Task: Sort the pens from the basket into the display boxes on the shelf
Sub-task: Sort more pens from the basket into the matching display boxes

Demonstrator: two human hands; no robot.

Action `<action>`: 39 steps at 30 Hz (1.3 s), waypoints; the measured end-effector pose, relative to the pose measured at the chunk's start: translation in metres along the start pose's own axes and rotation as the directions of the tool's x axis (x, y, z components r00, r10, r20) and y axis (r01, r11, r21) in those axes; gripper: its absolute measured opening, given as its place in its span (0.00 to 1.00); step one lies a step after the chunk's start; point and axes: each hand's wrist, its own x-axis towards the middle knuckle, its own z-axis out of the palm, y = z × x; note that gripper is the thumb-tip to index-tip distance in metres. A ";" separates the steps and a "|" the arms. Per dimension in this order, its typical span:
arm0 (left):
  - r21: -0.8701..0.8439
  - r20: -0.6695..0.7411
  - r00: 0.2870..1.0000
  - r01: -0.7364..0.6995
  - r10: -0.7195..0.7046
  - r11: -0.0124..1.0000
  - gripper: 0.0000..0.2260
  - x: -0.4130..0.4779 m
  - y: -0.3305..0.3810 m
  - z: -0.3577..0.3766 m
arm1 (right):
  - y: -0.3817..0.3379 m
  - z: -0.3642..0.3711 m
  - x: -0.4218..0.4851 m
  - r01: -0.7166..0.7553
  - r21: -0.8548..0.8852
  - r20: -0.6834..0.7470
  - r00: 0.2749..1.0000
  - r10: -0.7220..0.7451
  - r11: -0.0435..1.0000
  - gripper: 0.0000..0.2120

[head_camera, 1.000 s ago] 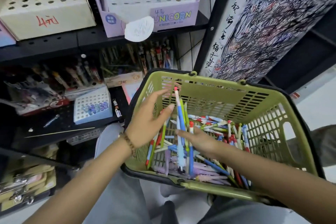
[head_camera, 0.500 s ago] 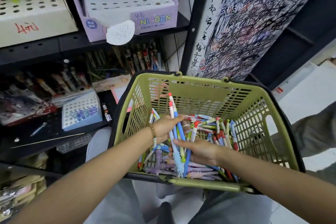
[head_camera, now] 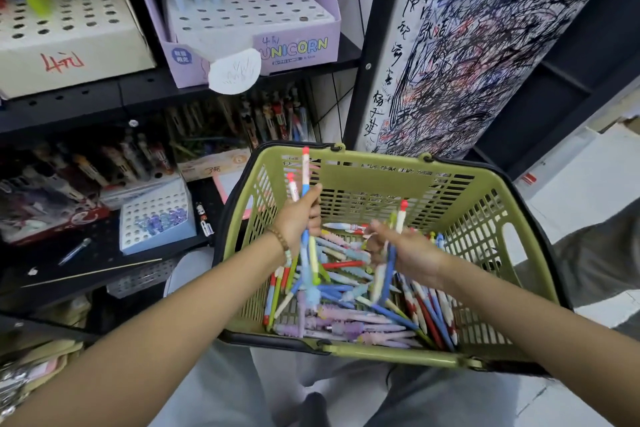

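Olive-green slotted plastic basket point(head_camera: 485, 218) rests on the person's lap, in front of the black metal shelf point(head_camera: 104, 97). Loose heap of mixed plastic pens point(head_camera: 346, 305) (blue, pink, lilac, red, yellow-green) covers the basket floor.

Left hand point(head_camera: 299, 218): grip closed in a fist around a small bundle of upright pens point(head_camera: 305, 170), red caps pointing up, lower ends reaching down toward the heap. Exact count in the fist not clear; at least two caps show above it.

Right hand point(head_camera: 407, 246): fingers loosely curled on a blue-barrelled pen with a red cap point(head_camera: 401, 218), held near upright over the heap. Hand is blurred, so how firm the hold is cannot be told.

Targets: lilac cardboard display box marked UNICORN point(head_camera: 298, 48) on the upper shelf, back rows filled with pastel pens, most front holes empty. Cream perforated box point(head_camera: 69, 38) to its left, mostly empty. Small white-and-blue perforated box point(head_camera: 156, 218) on the lower shelf, just left of the basket.

Risks, judged:
- Bundle in the left fist is held near its middle; adding one more could let a pen slide out and fall back in, or past the rim to the floor.
- Mixed types in one fist could end up in the wrong box.
- Basket sits unsteadied on the lap with both hands busy; a reach up to the shelf could tip it.
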 end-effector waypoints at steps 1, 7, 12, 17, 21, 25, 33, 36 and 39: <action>0.104 0.043 0.998 -0.040 0.035 0.994 0.14 -0.003 0.006 -0.001 | -0.012 0.000 -0.001 0.041 -0.012 -0.009 0.999 -0.041 0.999 0.16; 0.317 0.211 0.968 -0.199 0.136 0.927 0.18 -0.023 0.046 0.003 | -0.095 0.042 0.005 0.294 0.344 0.015 0.948 -0.319 0.892 0.14; 0.290 0.206 0.924 -0.373 0.323 0.881 0.10 -0.038 0.094 -0.012 | -0.148 0.099 0.013 0.405 0.436 0.070 0.875 -0.479 0.804 0.14; 0.322 0.191 0.891 -0.453 0.411 0.831 0.09 -0.067 0.139 -0.053 | -0.178 0.154 0.026 0.534 0.255 0.138 0.805 -0.576 0.806 0.14; 0.252 0.122 0.881 -0.474 0.458 0.844 0.15 -0.100 0.171 -0.101 | -0.197 0.191 0.032 0.670 0.089 0.169 0.719 -0.674 0.737 0.14; 0.238 -0.003 0.842 -0.524 0.540 0.818 0.22 -0.131 0.198 -0.159 | -0.217 0.229 0.035 0.677 0.059 0.197 0.713 -0.673 0.734 0.13; 0.331 -0.260 0.680 -0.604 0.686 0.725 0.14 -0.177 0.229 -0.239 | -0.249 0.305 0.060 0.524 0.142 0.380 0.754 -0.535 0.840 0.16; 0.332 -0.296 0.644 -0.623 0.705 0.708 0.12 -0.190 0.235 -0.258 | -0.255 0.327 0.070 0.565 0.141 0.413 0.713 -0.567 0.813 0.13; 0.317 -0.345 0.632 -0.617 0.693 0.720 0.16 -0.195 0.240 -0.273 | -0.268 0.343 0.076 0.624 0.114 0.426 0.672 -0.606 0.773 0.12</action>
